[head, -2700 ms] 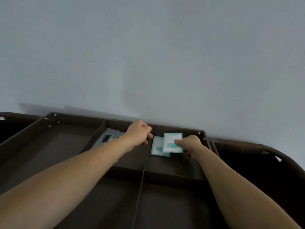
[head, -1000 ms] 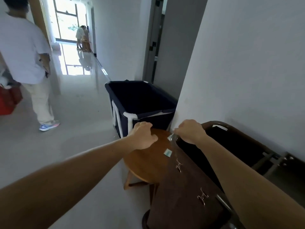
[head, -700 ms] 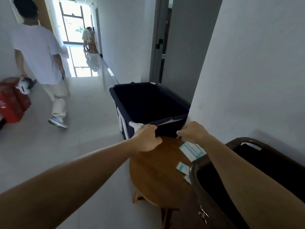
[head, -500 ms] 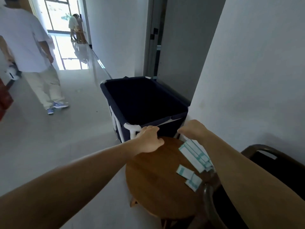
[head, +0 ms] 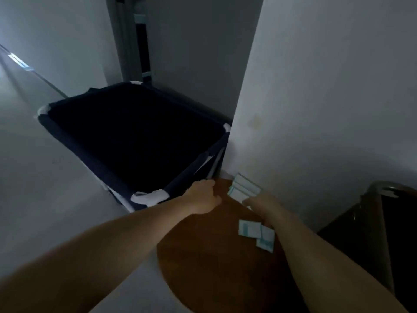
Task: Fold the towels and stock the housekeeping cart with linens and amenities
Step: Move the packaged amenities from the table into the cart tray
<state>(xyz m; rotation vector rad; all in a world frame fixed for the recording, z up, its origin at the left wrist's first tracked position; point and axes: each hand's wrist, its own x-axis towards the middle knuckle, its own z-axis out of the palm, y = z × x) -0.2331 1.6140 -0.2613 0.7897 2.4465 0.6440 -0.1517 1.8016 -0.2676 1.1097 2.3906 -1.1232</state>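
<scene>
A stack of white-and-teal amenity packets [head: 244, 188] lies at the far edge of a round wooden table [head: 203, 256], against the wall. Two loose packets [head: 249, 228] [head: 266, 241] lie nearer, beside my right forearm. My right hand [head: 259, 203] is low over the table, and its fingertips reach the near end of the stack. My left hand [head: 203, 197] rests with loosely curled fingers on the table's far left edge and holds nothing. The brown housekeeping cart [head: 381, 222] stands at the right, its inside dark.
A deep navy fabric laundry bin [head: 135, 136] with white corner joints stands just beyond the table. A white wall [head: 327, 98] runs along the right, with a doorway [head: 140, 41] behind the bin. Pale corridor floor [head: 33, 177] spreads to the left.
My view turned from the cart's tray to the corridor, then tilted down onto the table. My right hand dropped onto the packet stack. The walking person is out of view.
</scene>
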